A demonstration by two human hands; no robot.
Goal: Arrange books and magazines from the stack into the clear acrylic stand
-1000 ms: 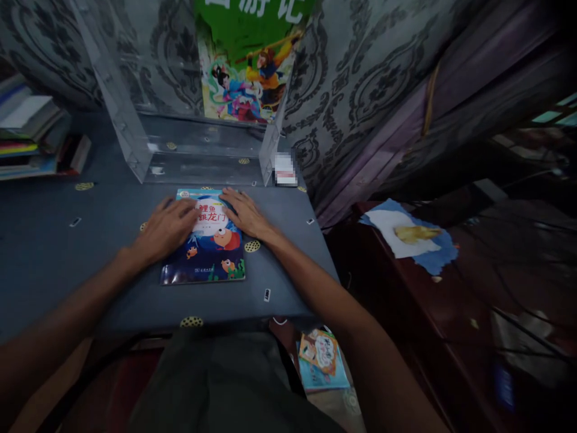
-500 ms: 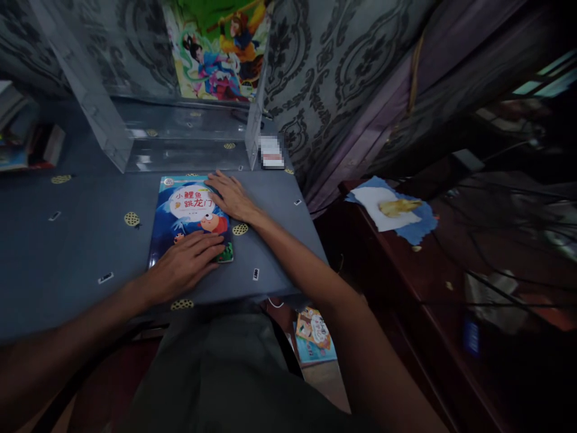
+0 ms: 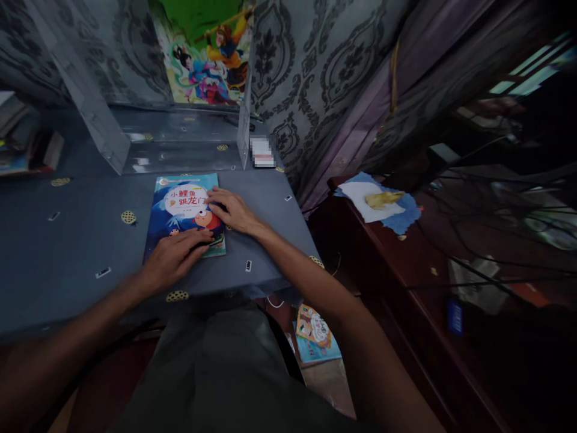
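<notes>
A blue picture book (image 3: 184, 204) with Chinese characters and a cartoon fish on its cover lies on the grey patterned tablecloth (image 3: 85, 240). My left hand (image 3: 175, 252) rests over the lower part of the cover, its fingers stretched to the right. The lower edge of the book is partly hidden under it. My right hand (image 3: 234, 210) lies at the book's right edge, fingertips on the cover, fingers slightly bent and apart. Neither hand is wrapped around the book.
A clear acrylic stand (image 3: 157, 157) holds a green illustrated book (image 3: 207, 66) behind. Stacked books (image 3: 45, 150) sit at far left. On the right, a dark red cabinet (image 3: 383, 252) bears a blue cloth (image 3: 408, 213) and cables. More books (image 3: 315, 334) lie below the table.
My right hand has moved from the upper right of the cover down to its right edge, its fingers more bent. My left hand remains on the lower cover. The view has shifted slightly.
</notes>
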